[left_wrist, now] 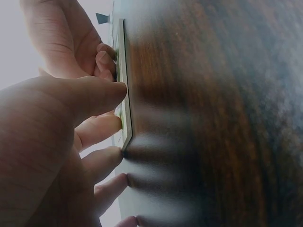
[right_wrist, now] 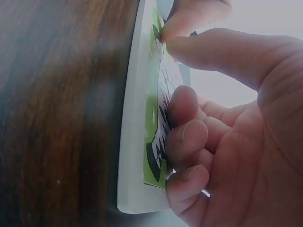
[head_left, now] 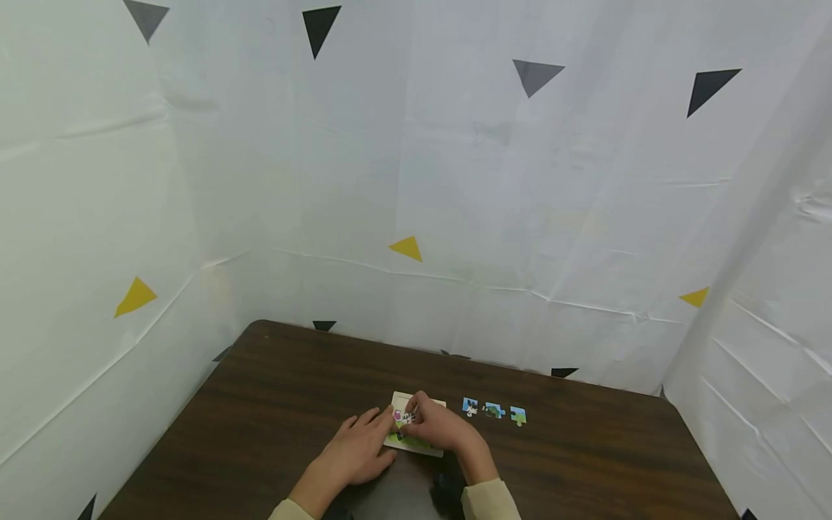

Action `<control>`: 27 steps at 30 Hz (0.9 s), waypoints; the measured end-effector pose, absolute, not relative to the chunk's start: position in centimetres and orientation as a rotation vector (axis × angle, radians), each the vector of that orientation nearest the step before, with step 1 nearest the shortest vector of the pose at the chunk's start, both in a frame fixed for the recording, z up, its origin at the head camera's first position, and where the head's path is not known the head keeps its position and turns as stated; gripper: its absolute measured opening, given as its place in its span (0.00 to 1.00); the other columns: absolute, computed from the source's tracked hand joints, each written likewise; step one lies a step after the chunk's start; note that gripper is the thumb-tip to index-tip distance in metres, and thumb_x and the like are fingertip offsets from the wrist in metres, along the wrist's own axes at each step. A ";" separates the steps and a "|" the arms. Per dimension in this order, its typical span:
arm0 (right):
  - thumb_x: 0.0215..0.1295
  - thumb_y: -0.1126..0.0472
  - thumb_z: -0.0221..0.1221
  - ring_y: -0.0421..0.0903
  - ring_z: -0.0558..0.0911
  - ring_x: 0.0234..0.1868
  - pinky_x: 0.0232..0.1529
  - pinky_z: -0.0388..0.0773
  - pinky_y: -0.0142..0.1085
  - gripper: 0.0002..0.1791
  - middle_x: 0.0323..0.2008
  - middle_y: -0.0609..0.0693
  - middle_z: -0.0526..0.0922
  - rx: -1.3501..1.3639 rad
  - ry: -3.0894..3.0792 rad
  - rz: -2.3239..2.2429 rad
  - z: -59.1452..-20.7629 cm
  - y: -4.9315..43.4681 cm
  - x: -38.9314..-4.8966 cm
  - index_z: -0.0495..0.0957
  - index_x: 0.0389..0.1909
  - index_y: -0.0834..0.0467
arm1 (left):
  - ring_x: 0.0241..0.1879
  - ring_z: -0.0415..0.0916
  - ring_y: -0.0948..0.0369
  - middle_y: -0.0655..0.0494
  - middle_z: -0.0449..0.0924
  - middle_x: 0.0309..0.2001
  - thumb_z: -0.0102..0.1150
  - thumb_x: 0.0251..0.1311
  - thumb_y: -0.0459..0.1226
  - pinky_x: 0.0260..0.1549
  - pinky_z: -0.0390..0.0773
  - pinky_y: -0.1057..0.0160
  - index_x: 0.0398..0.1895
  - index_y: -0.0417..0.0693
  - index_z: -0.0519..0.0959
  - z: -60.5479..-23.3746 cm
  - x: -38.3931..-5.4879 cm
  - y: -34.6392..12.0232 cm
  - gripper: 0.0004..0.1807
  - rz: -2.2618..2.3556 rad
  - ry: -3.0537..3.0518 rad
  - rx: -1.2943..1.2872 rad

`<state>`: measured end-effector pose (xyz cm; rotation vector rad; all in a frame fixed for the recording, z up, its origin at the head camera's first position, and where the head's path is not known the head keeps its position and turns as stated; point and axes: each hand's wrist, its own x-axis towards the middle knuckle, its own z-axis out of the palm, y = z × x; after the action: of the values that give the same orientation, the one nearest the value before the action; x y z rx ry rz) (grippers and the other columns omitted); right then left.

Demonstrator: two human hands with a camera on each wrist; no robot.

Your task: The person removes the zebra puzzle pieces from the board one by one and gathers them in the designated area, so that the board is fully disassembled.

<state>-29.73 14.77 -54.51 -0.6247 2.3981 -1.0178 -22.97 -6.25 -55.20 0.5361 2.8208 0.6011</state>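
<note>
A small jigsaw board (head_left: 422, 452) with a cream border lies flat on the table, its picture showing green grass and black-and-white stripes. My left hand (head_left: 356, 449) is at its left side with fingers spread and fairly straight. In the left wrist view, the thumb (left_wrist: 106, 96) rests at the board's edge, one finger touches its face, and other fingertips are on the table. Over the board, my right hand (head_left: 443, 427) has curled fingers, thumb and forefinger gripping a striped puzzle piece (head_left: 409, 418) at the surface. The right wrist view shows its other fingertips (right_wrist: 185, 135) against the picture.
Three loose puzzle pieces lie in a row right of the board: a blue-and-white one (head_left: 470, 406), a blue-and-green one (head_left: 493, 410) and another (head_left: 518, 415). The dark wooden table (head_left: 292, 390) meets white sheeting (head_left: 455, 180) printed with triangles behind it.
</note>
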 end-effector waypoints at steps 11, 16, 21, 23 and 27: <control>0.81 0.58 0.59 0.43 0.66 0.20 0.23 0.65 0.36 0.14 0.26 0.47 0.74 -0.635 2.360 -1.111 -54.4 15.1 -29.7 0.69 0.57 0.60 | 0.83 0.60 0.46 0.51 0.67 0.82 0.63 0.76 0.53 0.77 0.62 0.31 0.83 0.55 0.62 -54.9 -22.9 -6.3 0.38 0.610 2.807 0.519; 0.84 0.59 0.54 0.42 0.65 0.19 0.22 0.66 0.36 0.09 0.23 0.46 0.73 -0.633 2.379 -1.152 -54.7 15.1 -29.9 0.72 0.55 0.60 | 0.82 0.61 0.45 0.50 0.65 0.83 0.63 0.76 0.52 0.76 0.62 0.30 0.72 0.59 0.72 -54.6 -22.9 -6.3 0.27 0.630 2.809 0.542; 0.83 0.58 0.55 0.43 0.67 0.20 0.22 0.67 0.37 0.09 0.23 0.46 0.75 -0.616 2.446 -1.140 -55.1 15.1 -30.1 0.76 0.54 0.59 | 0.82 0.61 0.45 0.50 0.65 0.83 0.63 0.76 0.52 0.76 0.62 0.30 0.67 0.60 0.74 -54.7 -23.0 -6.3 0.22 0.644 2.811 0.545; 0.83 0.57 0.56 0.43 0.68 0.19 0.21 0.67 0.37 0.09 0.22 0.45 0.75 -0.612 2.490 -1.105 -55.2 15.1 -30.1 0.77 0.53 0.57 | 0.82 0.60 0.44 0.50 0.64 0.83 0.63 0.76 0.52 0.76 0.62 0.29 0.65 0.61 0.74 -54.7 -22.9 -6.3 0.20 0.651 2.809 0.546; 0.81 0.56 0.58 0.42 0.69 0.18 0.20 0.68 0.36 0.07 0.22 0.44 0.75 -0.624 2.562 -1.053 -55.2 15.0 -30.1 0.79 0.50 0.54 | 0.83 0.60 0.45 0.51 0.66 0.82 0.63 0.76 0.52 0.77 0.61 0.30 0.71 0.59 0.72 -54.8 -22.9 -6.3 0.26 0.657 2.802 0.538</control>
<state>-30.06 15.03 -55.22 -0.6237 2.5618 -1.0526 -22.86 -6.26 -54.77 0.5382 2.8025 0.6571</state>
